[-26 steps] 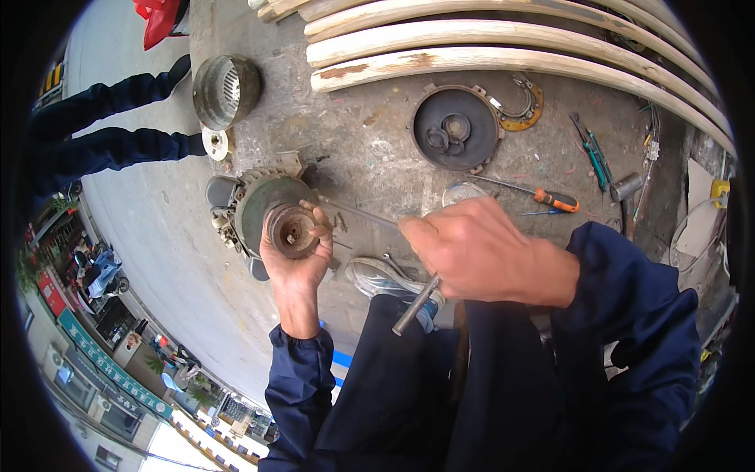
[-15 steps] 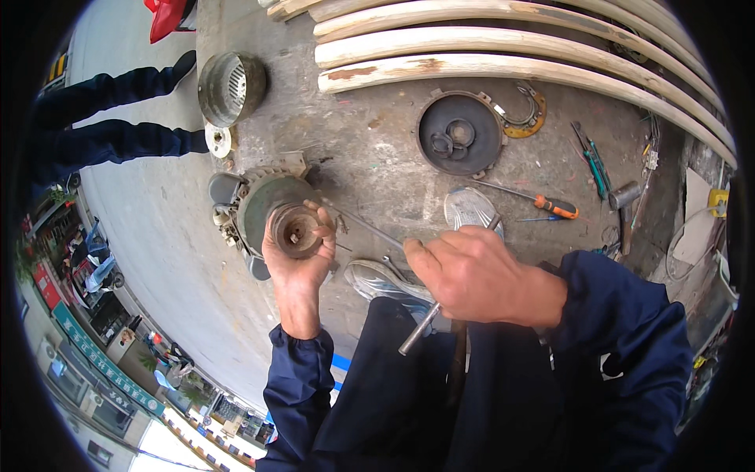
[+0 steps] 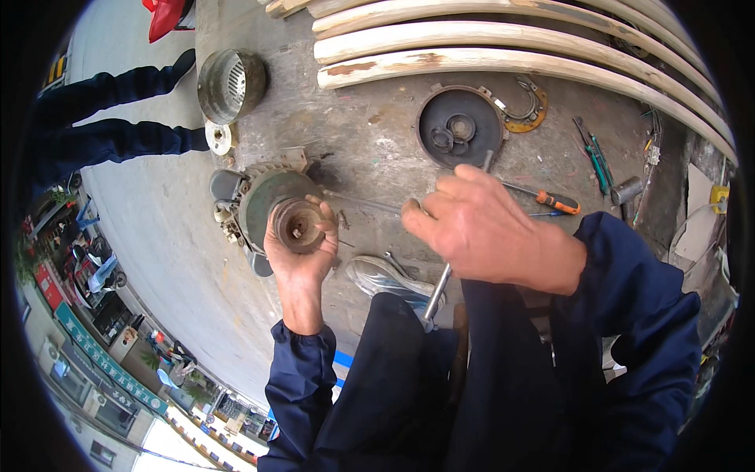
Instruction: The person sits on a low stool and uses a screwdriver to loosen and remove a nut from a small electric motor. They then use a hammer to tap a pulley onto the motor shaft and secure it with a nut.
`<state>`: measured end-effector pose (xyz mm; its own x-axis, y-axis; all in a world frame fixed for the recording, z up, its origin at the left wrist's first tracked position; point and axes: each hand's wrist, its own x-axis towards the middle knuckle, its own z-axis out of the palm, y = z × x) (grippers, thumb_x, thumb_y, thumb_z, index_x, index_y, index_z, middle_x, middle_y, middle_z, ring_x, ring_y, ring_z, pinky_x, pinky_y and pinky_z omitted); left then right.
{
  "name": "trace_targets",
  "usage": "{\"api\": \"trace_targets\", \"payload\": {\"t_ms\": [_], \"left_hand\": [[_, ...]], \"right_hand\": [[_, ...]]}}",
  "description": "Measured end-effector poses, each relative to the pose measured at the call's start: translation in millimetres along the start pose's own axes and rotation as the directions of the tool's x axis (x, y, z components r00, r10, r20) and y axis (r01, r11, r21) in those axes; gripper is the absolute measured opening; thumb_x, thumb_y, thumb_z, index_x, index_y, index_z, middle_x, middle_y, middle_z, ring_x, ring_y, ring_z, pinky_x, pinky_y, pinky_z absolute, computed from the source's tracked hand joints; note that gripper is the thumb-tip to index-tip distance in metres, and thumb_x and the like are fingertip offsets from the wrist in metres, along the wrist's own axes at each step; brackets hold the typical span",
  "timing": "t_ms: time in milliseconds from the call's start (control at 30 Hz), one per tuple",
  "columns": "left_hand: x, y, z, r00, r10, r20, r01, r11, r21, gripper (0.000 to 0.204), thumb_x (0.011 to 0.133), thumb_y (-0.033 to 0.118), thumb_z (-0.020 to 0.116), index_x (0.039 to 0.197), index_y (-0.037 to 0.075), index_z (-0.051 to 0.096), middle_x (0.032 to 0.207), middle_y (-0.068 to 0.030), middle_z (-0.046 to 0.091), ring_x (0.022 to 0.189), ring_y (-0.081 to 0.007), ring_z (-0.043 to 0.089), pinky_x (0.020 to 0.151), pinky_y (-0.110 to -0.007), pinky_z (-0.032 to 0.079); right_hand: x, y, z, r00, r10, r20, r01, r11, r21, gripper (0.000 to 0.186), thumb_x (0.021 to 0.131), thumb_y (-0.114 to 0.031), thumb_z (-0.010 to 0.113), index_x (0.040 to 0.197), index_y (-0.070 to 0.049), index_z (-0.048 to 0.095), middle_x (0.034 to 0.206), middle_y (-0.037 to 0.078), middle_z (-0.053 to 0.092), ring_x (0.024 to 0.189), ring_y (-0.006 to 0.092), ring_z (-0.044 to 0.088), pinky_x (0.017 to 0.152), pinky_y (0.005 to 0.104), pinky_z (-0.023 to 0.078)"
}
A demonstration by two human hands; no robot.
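My left hand (image 3: pixel 303 259) wraps its fingers round a rusty, hollow round part (image 3: pixel 297 228) at the front of a green motor housing (image 3: pixel 266 197). My right hand (image 3: pixel 491 236) grips a steel crossbar (image 3: pixel 436 293); a long thin rod (image 3: pixel 366 203) runs from it toward the housing, its far end near my left fingers and hard to make out. A wrench (image 3: pixel 394 261) lies on the concrete beside my shoe (image 3: pixel 370 275).
Long pale wooden poles (image 3: pixel 472 59) lie at the top. Around are a black round cover (image 3: pixel 432 110), yellow bracket (image 3: pixel 536 114), screwdriver (image 3: pixel 558 201), green-handled tools (image 3: pixel 598 169), hammer (image 3: pixel 625 191) and metal cowl (image 3: pixel 212 86). Another person's legs (image 3: pixel 118 141) show at left.
Since half a second ago my right hand has moved up, away from my body, with the crossbar, whose lower end has risen and shifted right. My left hand stays round the rusty part.
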<state>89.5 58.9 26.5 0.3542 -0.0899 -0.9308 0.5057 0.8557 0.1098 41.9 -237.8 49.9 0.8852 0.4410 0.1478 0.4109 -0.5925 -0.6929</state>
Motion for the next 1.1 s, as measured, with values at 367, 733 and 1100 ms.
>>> {"api": "trace_targets", "payload": {"t_ms": [367,733,1100], "left_hand": [[5,-7,0,0.999,0.037,-0.016,-0.037,0.999,-0.005,0.038,0.092,0.029,0.062,0.12,0.003,0.062,0.112,-0.0162,0.066,0.099,-0.0372,0.063,0.069,-0.036,0.056],[4,-4,-1,0.999,0.027,-0.022,-0.028,1.0,-0.003,0.038,0.093,0.031,0.062,0.118,0.003,0.062,0.112,-0.0155,0.066,0.099,-0.0366,0.063,0.07,-0.036,0.055],[2,-7,3,1.0,0.005,-0.004,-0.005,1.0,0.011,0.038,0.093,0.031,0.062,0.115,0.0,0.062,0.109,-0.0152,0.067,0.098,-0.0364,0.063,0.07,-0.035,0.055]], "right_hand": [[-15,-11,18,0.887,0.445,0.125,-0.462,0.839,0.288,0.014,0.078,-0.014,0.069,0.082,-0.004,0.059,0.063,0.015,0.064,0.062,0.0363,0.067,0.057,0.0477,0.05],[-15,-19,37,0.609,0.767,0.201,-0.693,0.392,0.605,0.015,0.085,-0.015,0.069,0.095,-0.004,0.072,0.082,0.018,0.073,0.076,0.0353,0.071,0.07,0.0429,0.055],[-15,-14,30,0.505,0.792,0.343,-0.753,0.21,0.623,0.014,0.086,-0.013,0.069,0.092,0.0,0.069,0.077,0.013,0.07,0.07,0.0204,0.066,0.068,0.0354,0.051]]}}
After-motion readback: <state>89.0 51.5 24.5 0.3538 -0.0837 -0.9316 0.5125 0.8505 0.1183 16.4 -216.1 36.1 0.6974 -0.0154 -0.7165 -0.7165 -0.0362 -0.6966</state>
